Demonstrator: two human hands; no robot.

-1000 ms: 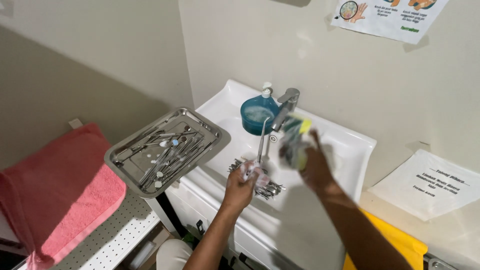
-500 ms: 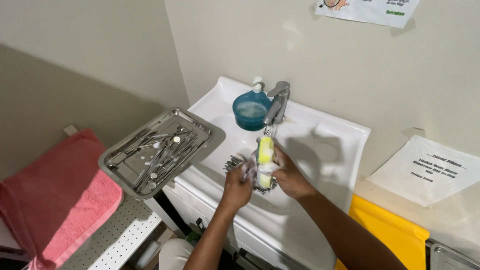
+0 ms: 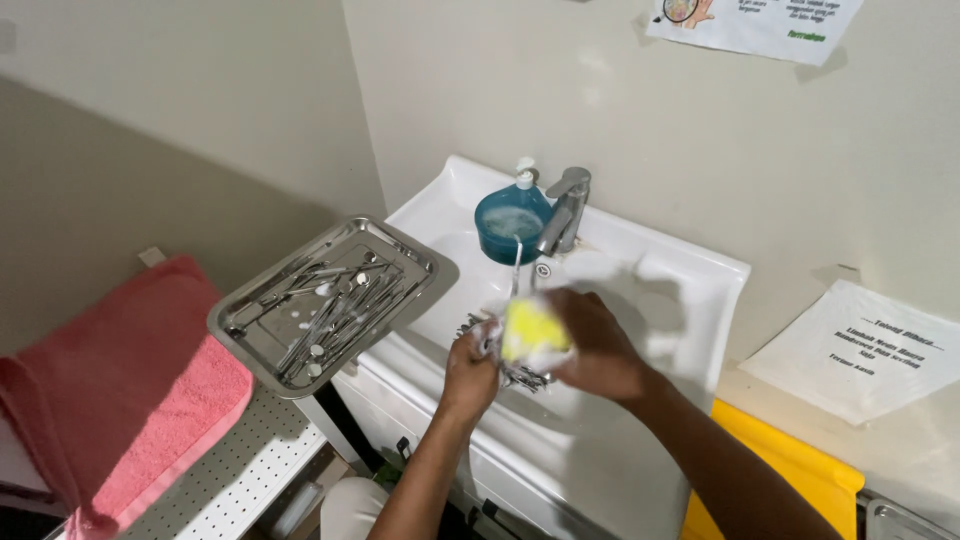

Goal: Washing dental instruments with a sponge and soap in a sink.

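Sink (image 3: 690,290): white, at 1 o'clock; soap is seen on the hands.
Tray (image 3: 420,262): at 10 o'clock, many metal tools (image 3: 335,310) are left inside.
Right hand (image 3: 600,345): a yellow sponge (image 3: 532,330) is gripped.
Left hand (image 3: 470,370): closed around a thin metal tool (image 3: 516,268), which is being scrubbed over the sink.

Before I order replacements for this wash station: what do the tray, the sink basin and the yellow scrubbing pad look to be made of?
Tray: polished metal, probably stainless steel; it mirrors the light along its rim. Sink basin: glossy white, likely ceramic or porcelain, though moulded plastic can't be ruled out. Yellow pad, held in the right hand: soft and foamy-looking, apparently sponge; motion blur hides its texture.
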